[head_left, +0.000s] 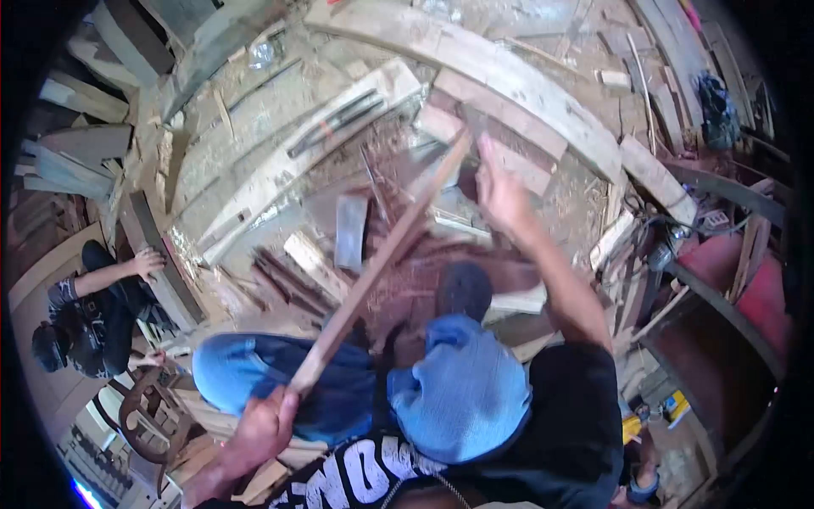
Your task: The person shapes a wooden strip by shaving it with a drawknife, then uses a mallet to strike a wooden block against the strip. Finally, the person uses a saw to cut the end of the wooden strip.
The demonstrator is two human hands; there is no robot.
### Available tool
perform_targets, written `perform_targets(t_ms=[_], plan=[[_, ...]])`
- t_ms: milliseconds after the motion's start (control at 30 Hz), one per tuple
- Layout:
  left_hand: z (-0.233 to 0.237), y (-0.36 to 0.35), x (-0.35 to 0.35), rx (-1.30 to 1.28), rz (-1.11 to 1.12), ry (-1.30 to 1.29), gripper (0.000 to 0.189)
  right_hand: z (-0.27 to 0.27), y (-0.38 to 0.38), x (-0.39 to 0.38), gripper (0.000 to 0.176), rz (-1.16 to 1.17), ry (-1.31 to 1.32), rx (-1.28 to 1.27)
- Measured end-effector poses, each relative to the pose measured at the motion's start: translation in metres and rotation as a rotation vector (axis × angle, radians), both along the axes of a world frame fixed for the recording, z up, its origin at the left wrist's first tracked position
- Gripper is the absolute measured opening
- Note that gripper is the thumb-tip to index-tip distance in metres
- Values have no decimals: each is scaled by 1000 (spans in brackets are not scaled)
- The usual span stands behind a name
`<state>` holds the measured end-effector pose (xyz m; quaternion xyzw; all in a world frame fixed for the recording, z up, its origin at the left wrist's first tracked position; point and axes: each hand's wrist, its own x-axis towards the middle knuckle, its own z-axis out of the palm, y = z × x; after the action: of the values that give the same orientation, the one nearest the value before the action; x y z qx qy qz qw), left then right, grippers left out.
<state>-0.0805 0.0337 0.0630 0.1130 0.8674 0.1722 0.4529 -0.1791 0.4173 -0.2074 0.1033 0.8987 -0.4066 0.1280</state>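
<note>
A long narrow wooden strip (386, 259) slants from my lap up to the boards in front of me. My left hand (263, 424) is closed around its near end, by my left knee. My right hand (504, 199) is closed beside the strip's far end, on a blurred hand tool (471, 117) with what looks like a grey blade. Motion blur hides the tool's exact kind and whether it touches the strip. Just beyond lie short pale boards (521, 165). A grey rectangular block (350, 233) lies left of the strip.
A long curved plank (475, 55) crosses the far side. Another plank (314, 153) carries dark slim tools (339, 121). Offcuts and shavings litter the floor. At left a co-worker (93, 314) rests a hand on a timber (161, 254). Reddish panels (759, 297) stand at right.
</note>
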Motion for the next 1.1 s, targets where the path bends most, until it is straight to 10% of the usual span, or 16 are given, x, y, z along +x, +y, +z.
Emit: perform_targets(t_ms=[100, 233, 367, 567, 733, 867, 1000, 1100], plan=[[2, 2, -6, -50, 128, -111, 22, 0, -23, 28, 59, 177, 404, -70], [3, 0, -7, -28, 219, -124, 23, -15, -10, 3, 59, 13, 30, -43], [-1, 5, -14, -31, 228, -124, 22, 20, -26, 42, 65, 456, 334, 36], [-5, -3, -16, -19, 216, -135, 25, 66, -56, 18, 67, 155, -27, -233], [0, -3, -10, -64, 235, -158, 25, -15, 28, -30, 63, 131, -188, 358], [-7, -4, -12, -8, 218, -155, 25, 0, -25, 28, 60, 159, 261, 70], [-1, -1, -9, -44, 264, -178, 24, -38, 28, -23, 59, 107, 12, 405], [-5, 1, -17, 4, 216, -141, 25, -1, -23, 11, 64, 129, 204, 46]])
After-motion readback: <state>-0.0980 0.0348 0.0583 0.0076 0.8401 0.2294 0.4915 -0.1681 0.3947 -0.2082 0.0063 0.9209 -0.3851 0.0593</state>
